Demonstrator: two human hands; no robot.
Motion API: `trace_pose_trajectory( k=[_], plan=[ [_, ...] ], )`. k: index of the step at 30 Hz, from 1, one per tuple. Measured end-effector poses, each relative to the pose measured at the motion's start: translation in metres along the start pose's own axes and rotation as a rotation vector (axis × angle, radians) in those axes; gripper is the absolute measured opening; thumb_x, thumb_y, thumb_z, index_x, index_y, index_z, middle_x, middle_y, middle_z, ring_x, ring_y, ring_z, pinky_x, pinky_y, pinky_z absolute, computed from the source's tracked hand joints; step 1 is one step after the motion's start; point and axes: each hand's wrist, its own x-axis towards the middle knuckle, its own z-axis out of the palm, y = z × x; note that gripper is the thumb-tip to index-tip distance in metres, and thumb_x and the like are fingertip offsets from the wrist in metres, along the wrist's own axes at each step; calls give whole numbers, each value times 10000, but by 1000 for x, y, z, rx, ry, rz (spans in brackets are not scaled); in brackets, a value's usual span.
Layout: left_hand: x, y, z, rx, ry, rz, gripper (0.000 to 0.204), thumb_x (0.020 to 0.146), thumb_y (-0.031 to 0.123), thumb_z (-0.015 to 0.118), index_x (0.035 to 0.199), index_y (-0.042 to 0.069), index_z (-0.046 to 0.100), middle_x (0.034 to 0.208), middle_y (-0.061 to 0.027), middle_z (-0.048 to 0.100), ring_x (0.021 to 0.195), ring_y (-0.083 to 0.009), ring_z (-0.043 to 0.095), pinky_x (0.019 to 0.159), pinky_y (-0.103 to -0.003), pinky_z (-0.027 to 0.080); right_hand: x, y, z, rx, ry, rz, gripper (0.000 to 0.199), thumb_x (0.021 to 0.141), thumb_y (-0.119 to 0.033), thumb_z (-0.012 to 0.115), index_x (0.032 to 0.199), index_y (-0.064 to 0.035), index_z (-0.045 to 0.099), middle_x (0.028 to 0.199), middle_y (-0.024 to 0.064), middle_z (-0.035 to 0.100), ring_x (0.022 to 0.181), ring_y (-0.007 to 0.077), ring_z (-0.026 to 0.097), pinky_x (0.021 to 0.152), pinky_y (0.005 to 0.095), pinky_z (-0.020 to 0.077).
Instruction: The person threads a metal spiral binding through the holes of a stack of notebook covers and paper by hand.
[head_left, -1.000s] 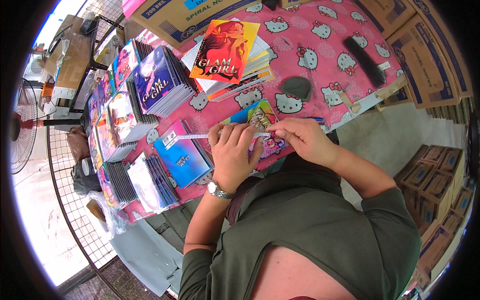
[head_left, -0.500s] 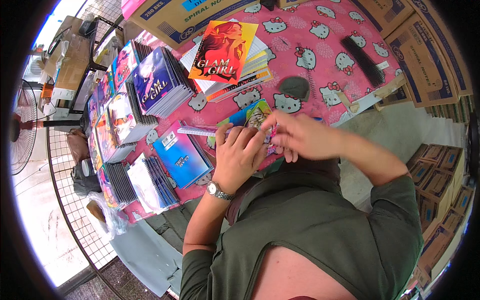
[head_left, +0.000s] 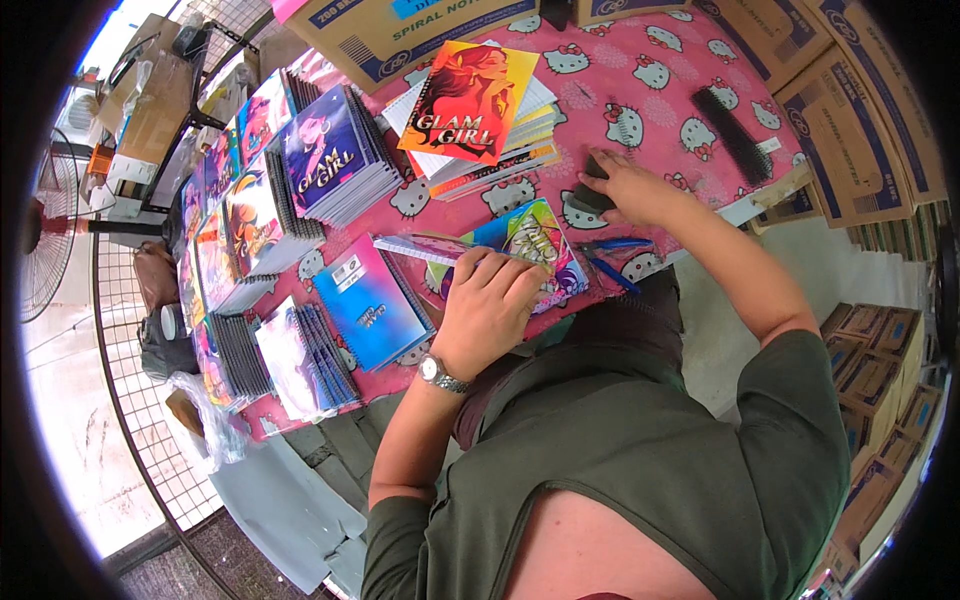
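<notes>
One item apiece

Your left hand point(head_left: 490, 308) grasped one white-edged paper notebook point(head_left: 415, 248), tilted over the pink printed tablecloth point(head_left: 592, 97); your right hand point(head_left: 636, 192) touched one dark-grey rounded pad point(head_left: 591, 198), whether gripping it I couldn't tell.

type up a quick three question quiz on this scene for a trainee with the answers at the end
1. Which hand is at the dark grey pad?
2. True or false: the blue-handled tool lies clear of both hands.
3. Fill in the blank: the blue-and-pink notebook lies to the ___ of the left hand.

Key: 1. the right hand; 2. true; 3. left.
</notes>
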Motion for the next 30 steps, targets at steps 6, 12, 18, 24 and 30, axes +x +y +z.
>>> trace_pose_trajectory(
  k=[6, 12, 18, 24, 30],
  plan=[
    [-13, 4, 2, 250, 106, -292, 296, 789, 258, 785, 1027, 135, 658, 1168, -50, 626, 1249, -356, 495, 1088, -591, 269, -7, -54, -63, 1073, -29, 83, 650, 781, -234, 788, 1368, -45, 583, 1455, 148, 487, 1295, 277, 516, 1072, 403, 433],
    [-26, 0, 9, 92, 110, -339, 369, 680, 277, 854, 963, 138, 661, 1111, -57, 587, 1275, -387, 461, 1143, -663, 139, -16, -95, -86, 1448, -380, -357, 614, 823, -330, 730, 1353, -51, 592, 1312, 92, 561, 1216, 211, 532, 1049, 376, 418],
    [-20, 12, 0, 125, 60, -328, 372, 659, 304, 849, 952, 154, 676, 1078, -29, 583, 1251, -342, 492, 1140, -662, 127, -19, -97, -86, 1172, -237, -362, 591, 799, -305, 742, 1340, -93, 633, 1262, 62, 550, 1256, 213, 469, 1108, 375, 341],
    [-23, 9, -2, 60, 51, -327, 368, 656, 270, 819, 975, 154, 678, 1080, -40, 582, 1237, -355, 491, 1108, -635, 200, -14, -98, -76, 1258, -238, -401, 630, 741, -340, 792, 1324, -140, 660, 1258, 89, 496, 1216, 238, 470, 1075, 376, 357],
    [-21, 5, -4, 57, 40, -322, 370, 679, 349, 835, 974, 181, 688, 1101, -7, 588, 1239, -277, 517, 1103, -794, 34, -7, -101, -78, 1195, -209, -530, 630, 715, -333, 789, 1312, -177, 664, 1247, 57, 468, 1190, 206, 467, 1036, 355, 376]
  ],
)
